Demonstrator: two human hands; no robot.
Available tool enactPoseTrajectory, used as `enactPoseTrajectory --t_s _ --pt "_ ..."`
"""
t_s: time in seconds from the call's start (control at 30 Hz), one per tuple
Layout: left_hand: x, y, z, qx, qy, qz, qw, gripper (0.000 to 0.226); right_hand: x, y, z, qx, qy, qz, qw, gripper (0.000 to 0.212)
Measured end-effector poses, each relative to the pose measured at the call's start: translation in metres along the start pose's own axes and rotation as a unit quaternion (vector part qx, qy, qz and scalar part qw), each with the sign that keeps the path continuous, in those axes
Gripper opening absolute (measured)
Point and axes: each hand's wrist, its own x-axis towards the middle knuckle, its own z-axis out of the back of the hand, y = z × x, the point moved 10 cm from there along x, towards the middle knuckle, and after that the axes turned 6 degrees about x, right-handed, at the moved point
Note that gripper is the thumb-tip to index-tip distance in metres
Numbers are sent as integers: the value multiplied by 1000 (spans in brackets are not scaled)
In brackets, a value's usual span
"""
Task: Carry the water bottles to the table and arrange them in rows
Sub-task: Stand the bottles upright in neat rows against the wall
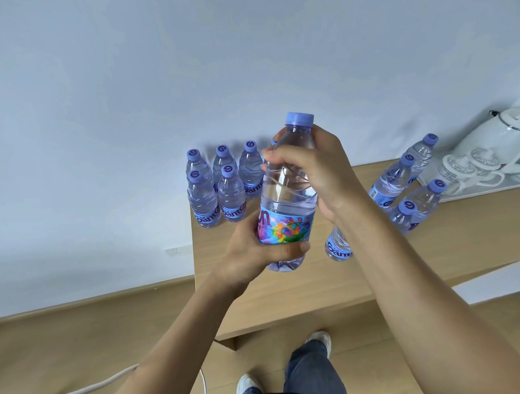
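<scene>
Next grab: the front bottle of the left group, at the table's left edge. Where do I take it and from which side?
Grip that front-left bottle round its bare upper body, above the label and under the cap, coming from the left or front. It stands upright; other bottles crowd its right and rear, while the table edge leaves its left open. Both hands now hold the raised bottle.

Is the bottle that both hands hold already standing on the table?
No, the held bottle is lifted above the table, gripped low by the left hand and high by the right hand.
</scene>
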Motion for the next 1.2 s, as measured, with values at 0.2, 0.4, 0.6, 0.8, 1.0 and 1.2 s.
enactPoseTrajectory --t_s 0.2,0.4,0.6,0.8,1.0,1.2 --pt "-4 -6 15 57 -114 -27 992 39 -10 1 10 -73 -101 50 991 33" --pt "-5 -2 14 64 -96 -16 993 47 -8 -4 6 -28 -98 26 994 22" --pt "-3 -6 -2 23 52 -3 998 36 2 -5 -4 68 7 -19 997 20" --pt "-6 -16 18 24 -36 -33 999 43 2 7 -22 81 64 11 995 21" --pt "-15 -22 37 101 -168 -48 979 49 -10 12 -17 -35 -52 67 996 33" --pt "-19 -21 30 98 -136 -46 985 62 -15 19 -20 15 -48 88 995 25"
